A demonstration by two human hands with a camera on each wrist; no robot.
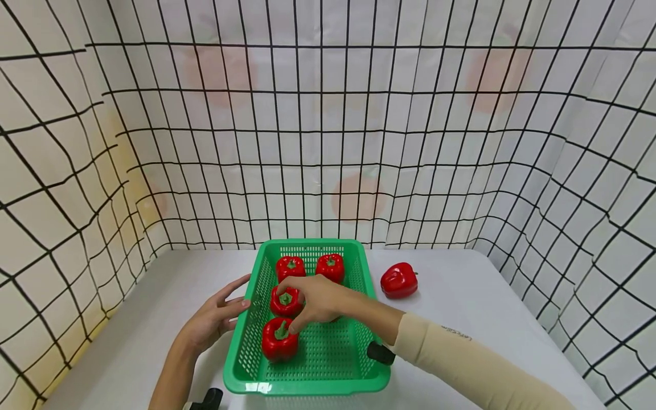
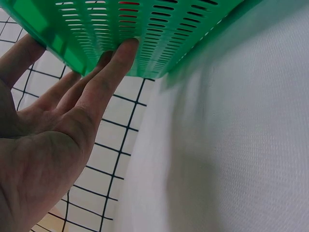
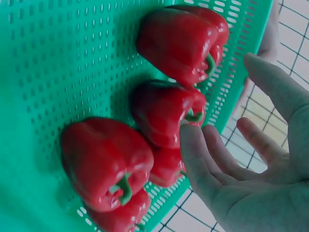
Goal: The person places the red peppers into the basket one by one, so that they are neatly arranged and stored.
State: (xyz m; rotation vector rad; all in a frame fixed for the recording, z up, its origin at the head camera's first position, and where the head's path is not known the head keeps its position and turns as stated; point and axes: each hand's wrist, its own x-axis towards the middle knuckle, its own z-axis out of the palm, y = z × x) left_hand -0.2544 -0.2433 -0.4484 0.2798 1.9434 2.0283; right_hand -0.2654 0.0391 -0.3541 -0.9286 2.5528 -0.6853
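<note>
A green plastic basket point(image 1: 348, 387) with slotted sides stands in the middle of the table. Several red bell peppers, stems up in the head view, sit inside it along its left and far sides, among them a near-left pepper point(image 1: 279, 340) and a middle-left pepper point(image 1: 286, 302). My right hand point(image 1: 320, 299) hovers over these two, thumb and fingers apart and loosely bent, gripping nothing. Beside the basket's left wall, my left hand point(image 1: 210, 322) rests its extended fingers point(image 2: 91, 92) against the slotted side. Another pepper behind the right hand is mostly hidden in the head view.
One more red bell pepper point(image 1: 399, 280) lies on its side on the white table point(image 1: 451, 307), right of the basket. Black wire grid point(image 1: 318, 131) over pale printed sheeting encloses the back and both sides. Bare basket floor point(image 1: 333, 353) shows at the near right.
</note>
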